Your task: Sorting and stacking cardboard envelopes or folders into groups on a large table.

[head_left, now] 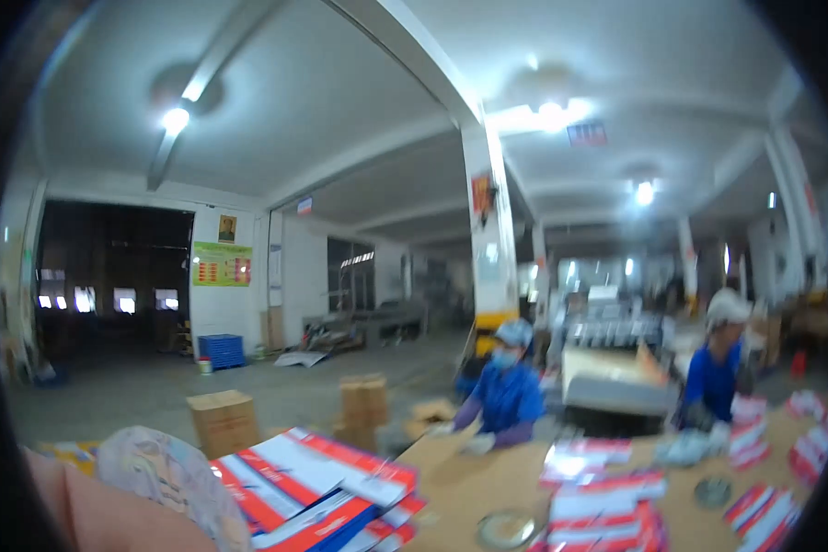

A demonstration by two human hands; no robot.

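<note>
Pile of flat printed packets [317,492] at lower centre-left: rectangular, with broad white panels, orange-red bands and blue edges, pale lettering on the bands. Pieces overlap at uneven angles, their corners fanned out toward the right. Blur is heavy; the material is perhaps coated paper or film.

The person's left arm [92,511] enters at the lower left corner — bare skin, with a pale pastel-patterned sleeve [170,478] next to it. The pile lies just right of the sleeve; whether they touch is unclear. Left fingers cannot be made out, so their grip, and the pile's exact place relative to them, cannot be told. The right hand is out of frame.

Right of the pile: a brown tabletop [455,478] bearing a second stack of similar packets [603,520] and a round, ring-like object [508,529]. Across it — a co-worker in blue [506,396], both hands at the table edge.
</note>
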